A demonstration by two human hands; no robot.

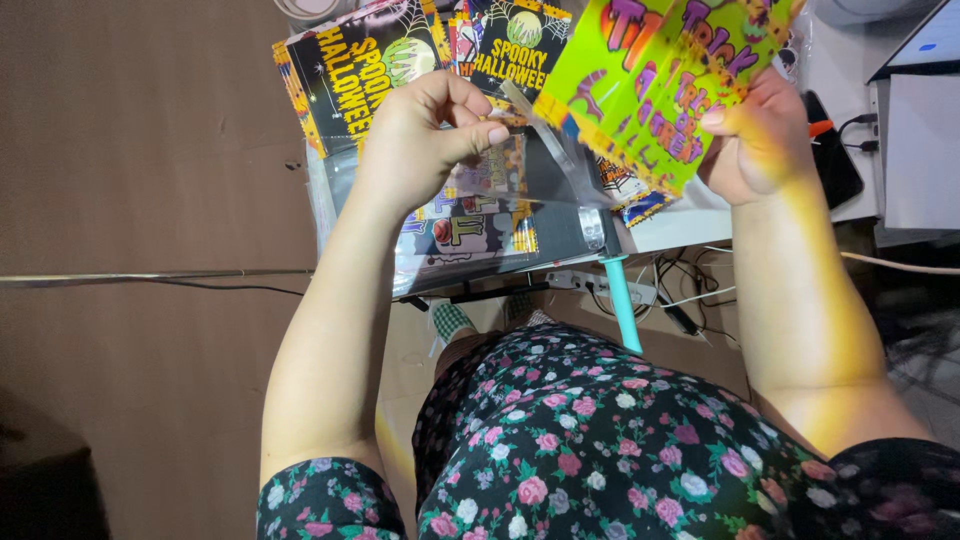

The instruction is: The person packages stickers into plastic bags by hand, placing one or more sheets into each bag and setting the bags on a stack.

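My left hand (425, 135) pinches the top of a clear plastic sleeve (500, 215) that holds printed cards with orange and purple patterns. My right hand (755, 135) grips a fanned stack of bright green printed bags (655, 75) with purple and orange lettering, held up beside the sleeve's open mouth. Both hands are raised over the small white table's edge (680, 228).
Black printed bags (365, 65) with yellow lettering lie spread at the back of the table. A laptop (920, 120) and a dark phone-like object (835, 160) sit at the right. Cables and a power strip (600, 283) lie on the floor under the table, by a teal table leg (622, 305).
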